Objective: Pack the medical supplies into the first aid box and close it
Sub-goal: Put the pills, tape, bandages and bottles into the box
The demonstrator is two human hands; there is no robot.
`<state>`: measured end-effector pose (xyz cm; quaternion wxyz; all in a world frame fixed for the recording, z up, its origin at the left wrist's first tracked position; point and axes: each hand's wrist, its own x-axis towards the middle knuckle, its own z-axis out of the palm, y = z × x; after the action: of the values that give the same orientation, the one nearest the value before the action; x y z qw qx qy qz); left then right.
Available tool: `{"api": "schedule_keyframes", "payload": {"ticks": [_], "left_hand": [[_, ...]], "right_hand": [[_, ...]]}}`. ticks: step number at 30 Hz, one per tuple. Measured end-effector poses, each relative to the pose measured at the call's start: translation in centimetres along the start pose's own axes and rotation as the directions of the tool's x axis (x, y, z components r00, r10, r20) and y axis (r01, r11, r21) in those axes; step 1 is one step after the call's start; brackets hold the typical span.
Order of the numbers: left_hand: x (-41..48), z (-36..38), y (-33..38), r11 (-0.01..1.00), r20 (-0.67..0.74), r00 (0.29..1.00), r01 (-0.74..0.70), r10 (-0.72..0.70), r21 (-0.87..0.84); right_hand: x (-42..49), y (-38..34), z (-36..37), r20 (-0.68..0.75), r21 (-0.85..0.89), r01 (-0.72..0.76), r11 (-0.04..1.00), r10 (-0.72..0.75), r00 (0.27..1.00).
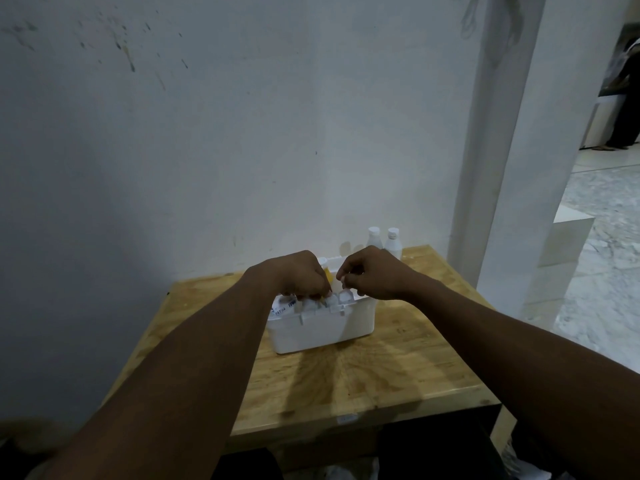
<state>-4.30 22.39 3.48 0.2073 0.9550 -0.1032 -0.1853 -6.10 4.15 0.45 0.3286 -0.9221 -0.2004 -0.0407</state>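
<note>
While both hands reach into the open box (322,329), the left hand (301,273) has its fingers (317,295) curled down among the white packets (332,303), though what they pinch cannot be told. The right hand (369,275) has its fingers (346,273) bent together just above the packets, apparently on something small and white. The box sits mid-desk (398,368). Two white bottles (384,242) stand behind it, near the wall (207,150).

Both bare forearms outstretched, left hand (304,277) and right hand (369,275) knuckles-up, fingers curled downward, nearly touching.
</note>
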Motion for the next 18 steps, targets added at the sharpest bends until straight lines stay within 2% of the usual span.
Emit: {"api": "schedule_keyframes", "payload": {"ticks": [5, 9, 13, 18], "left_hand": [[0.2, -0.3, 0.1, 0.998, -0.049, 0.998, -0.033, 0.031, -0.048], [1.1, -0.9, 0.7, 0.995, -0.167, 0.981, -0.101, 0.096, -0.021], [3.6, -1.5, 2.0, 0.986, -0.318, 0.933, -0.167, 0.166, 0.023], [8.2, -1.6, 4.2, 0.973, -0.379, 0.896, -0.212, 0.231, 0.092]], "right_hand": [[0.1, 0.3, -0.3, -0.081, 0.03, -0.044, 0.999, 0.046, 0.996], [0.9, 1.1, -1.6, -0.225, 0.01, -0.09, 0.996, 0.09, 0.97], [2.3, 3.6, -4.0, -0.36, -0.005, -0.206, 0.979, 0.191, 0.913], [5.2, 8.1, -5.8, -0.356, -0.087, -0.318, 0.944, 0.269, 0.895]]}}
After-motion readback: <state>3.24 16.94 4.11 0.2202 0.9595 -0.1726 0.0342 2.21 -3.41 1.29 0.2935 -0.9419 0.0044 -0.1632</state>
